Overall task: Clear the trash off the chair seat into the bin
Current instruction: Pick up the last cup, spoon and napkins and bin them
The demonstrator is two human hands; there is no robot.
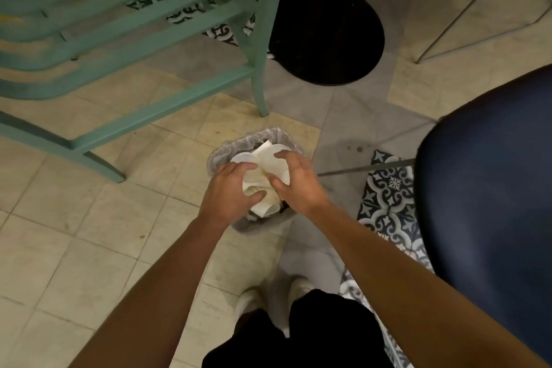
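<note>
A small bin (276, 135) with a thin plastic liner stands on the floor straight below me. Crumpled white paper trash (270, 163) fills its mouth, with a round white lid (242, 157) beside it. My left hand (228, 191) grips the left side of the paper wad. My right hand (297, 181) presses on its right side, fingers curled over it. Both hands are directly over the bin opening and hide most of its near rim. The dark blue chair seat (490, 188) is at the right, with nothing visible on the part in view.
A teal slatted chair (125, 48) stands at the upper left, one leg close to the bin. A round black table base (325, 33) sits behind the bin. Thin metal chair legs (466, 9) stand at the upper right. My shoes (277, 293) are on the tiled floor below.
</note>
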